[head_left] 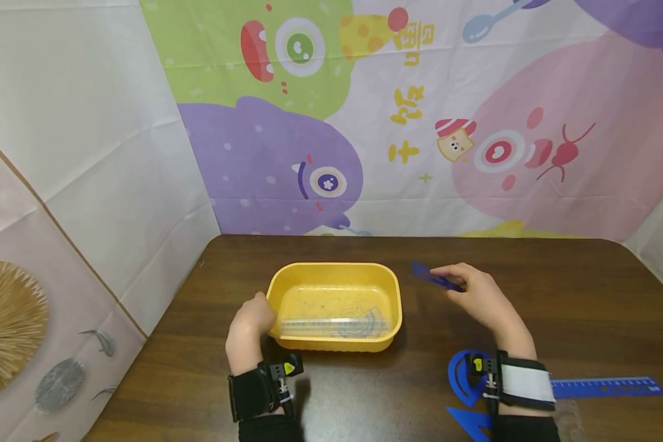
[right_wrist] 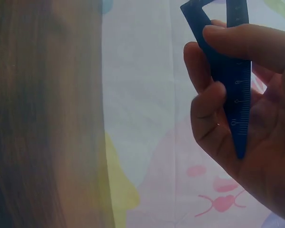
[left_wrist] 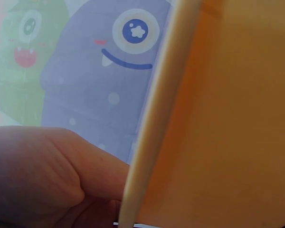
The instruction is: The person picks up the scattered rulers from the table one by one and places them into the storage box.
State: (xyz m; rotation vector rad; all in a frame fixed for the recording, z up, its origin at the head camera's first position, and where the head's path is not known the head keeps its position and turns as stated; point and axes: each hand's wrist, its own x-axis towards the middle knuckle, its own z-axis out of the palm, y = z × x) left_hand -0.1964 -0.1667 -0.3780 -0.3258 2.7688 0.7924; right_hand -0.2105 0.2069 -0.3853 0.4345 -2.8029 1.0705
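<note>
A yellow plastic basin point(head_left: 334, 345) stands on the table, with a clear ruler point(head_left: 309, 327) and a clear protractor point(head_left: 367, 324) lying along its near side. My left hand point(head_left: 251, 322) grips the basin's left edge; in the left wrist view the thumb reaches the rim point(left_wrist: 154, 114), and the other fingers are mostly hidden. To the right of the basin, my right hand point(head_left: 483, 301) holds a blue set square point(head_left: 428, 274) above the table. The right wrist view shows the thumb and curled fingers pinching this set square point(right_wrist: 230, 80), its narrow tip toward the palm.
Beneath and beside my right forearm lie a blue protractor point(head_left: 461, 383), a blue ruler point(head_left: 608, 387), another blue set square point(head_left: 469, 422) and a clear plastic piece point(head_left: 570, 420), all partly covered. A printed cloth point(head_left: 409, 202) hangs behind the wooden table point(head_left: 199, 368).
</note>
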